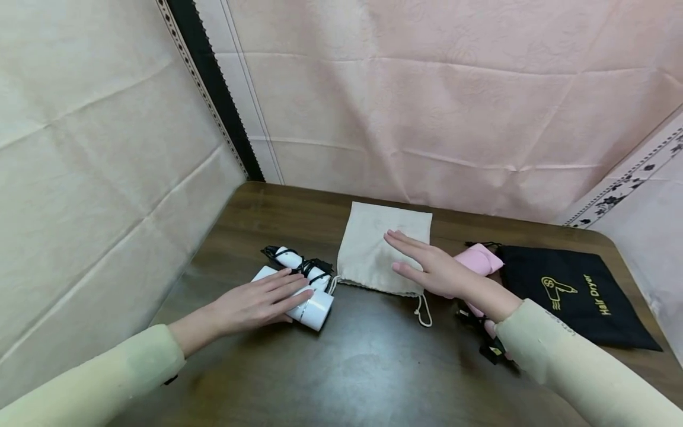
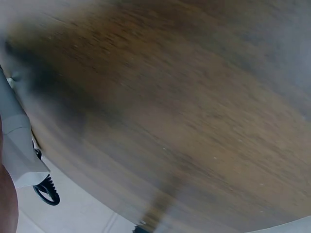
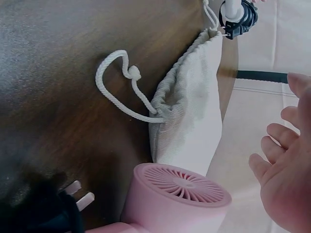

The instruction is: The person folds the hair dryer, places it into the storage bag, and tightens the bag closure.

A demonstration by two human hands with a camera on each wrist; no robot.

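A white hair dryer (image 1: 317, 308) with a black cord (image 1: 304, 264) round its handle lies on the table at centre left. My left hand (image 1: 256, 302) rests on it, fingers laid straight across its body. In the left wrist view, only the edge of the dryer (image 2: 22, 155) shows. My right hand (image 1: 434, 273) has its fingers stretched out, above a cream drawstring bag (image 1: 368, 249) lying flat. The right wrist view has this hand (image 3: 291, 170) apart from the bag (image 3: 194, 121), holding nothing. A pink hair dryer (image 1: 478, 260) is partly hidden under my right forearm.
A black pouch (image 1: 576, 296) with yellow "Hair Dryer" lettering lies at the right. The pink dryer's black plug (image 3: 53, 208) is beside it. Pale cloth (image 1: 427, 118) hangs behind the brown table (image 1: 363, 367) and to its sides.
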